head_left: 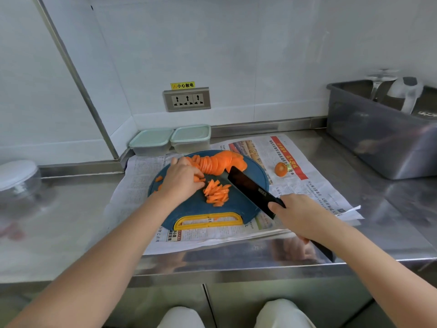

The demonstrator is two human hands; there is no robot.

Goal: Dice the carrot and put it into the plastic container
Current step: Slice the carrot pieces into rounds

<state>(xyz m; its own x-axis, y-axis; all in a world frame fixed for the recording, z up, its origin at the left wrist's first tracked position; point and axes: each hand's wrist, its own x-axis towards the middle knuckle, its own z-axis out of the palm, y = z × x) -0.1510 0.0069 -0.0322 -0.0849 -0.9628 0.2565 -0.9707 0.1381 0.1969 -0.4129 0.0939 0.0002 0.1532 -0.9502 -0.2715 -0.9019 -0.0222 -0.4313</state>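
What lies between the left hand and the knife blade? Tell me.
In the head view, a small heap of carrot strips on the blue cutting board, between left hand and knife blade.

Bright, even light; glare smears the steel counter [71,233], and wide-angle distortion bends the edges.

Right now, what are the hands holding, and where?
The right hand grips the black knife by its handle; the left hand holds carrot slices from above.

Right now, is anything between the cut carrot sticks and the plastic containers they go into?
Yes. Both plastic containers at the back wall have their lids on, and the row of carrot slices lies on the cutting board between the carrot sticks and them.
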